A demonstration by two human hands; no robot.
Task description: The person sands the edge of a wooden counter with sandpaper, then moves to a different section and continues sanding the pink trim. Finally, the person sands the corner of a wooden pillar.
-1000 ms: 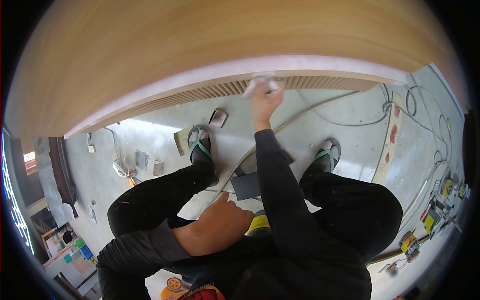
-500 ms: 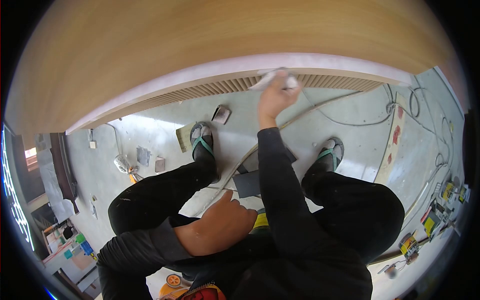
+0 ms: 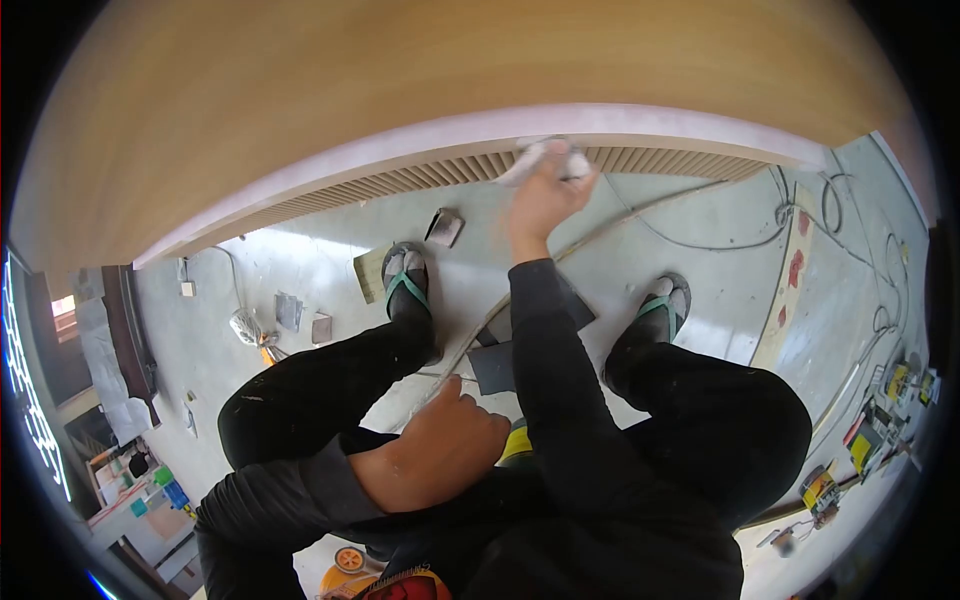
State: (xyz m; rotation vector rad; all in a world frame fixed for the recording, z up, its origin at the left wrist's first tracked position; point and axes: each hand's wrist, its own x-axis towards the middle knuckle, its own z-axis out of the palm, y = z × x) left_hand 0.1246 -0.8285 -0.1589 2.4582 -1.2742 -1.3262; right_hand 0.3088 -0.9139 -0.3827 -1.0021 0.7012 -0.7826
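I look down at my own squatting legs in black trousers and green-strapped sandals. My right hand (image 3: 545, 190) reaches forward and grips a white crumpled cloth (image 3: 530, 158), pressed against the pale lower edge (image 3: 400, 135) of a large wooden panel (image 3: 400, 70). Below that edge runs a strip of ribbed slats (image 3: 400, 183). My left hand (image 3: 445, 445) rests on my left knee, fingers curled loosely, holding nothing that I can see.
Dark sanding sheets (image 3: 497, 366) and small blocks (image 3: 443, 227) lie on the grey concrete floor around my feet. Cables (image 3: 830, 205) trail at the right. Tools and boxes (image 3: 865, 440) sit at the right edge; shelves with clutter (image 3: 140, 490) at lower left.
My right hand with the cloth slid to the right along the panel's edge, then came back slightly left. The left hand stayed on the knee.
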